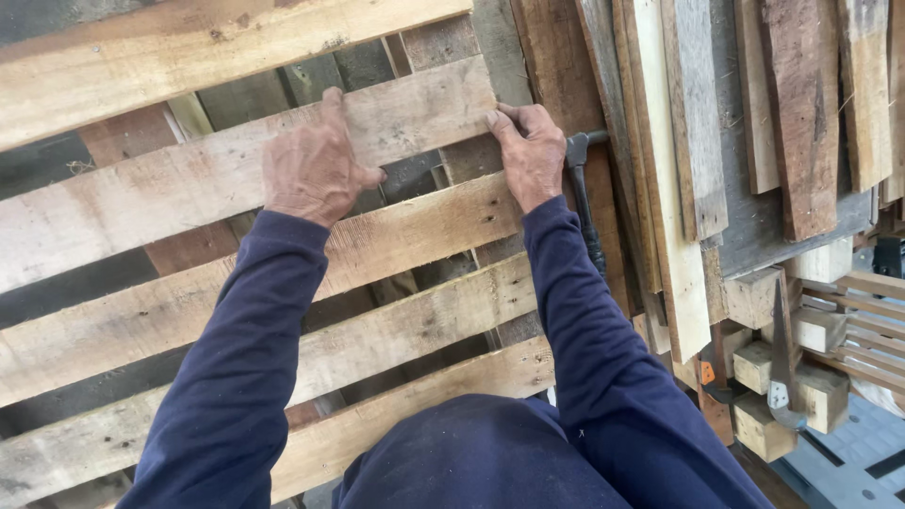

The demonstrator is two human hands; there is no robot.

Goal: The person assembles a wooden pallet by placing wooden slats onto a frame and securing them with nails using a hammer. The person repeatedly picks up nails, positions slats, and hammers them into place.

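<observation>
Wooden pallet slat point(189, 179) runs across the middle, with both hands on it. The left hand point(313, 170) curls its fingers over its far edge; the right hand point(530, 151) grips its right end, a hammer point(583, 193) just beside

The pallet slats point(236, 170) are rough, matt, weathered wood; the hammer point(580, 188) has a dull metal head.
</observation>
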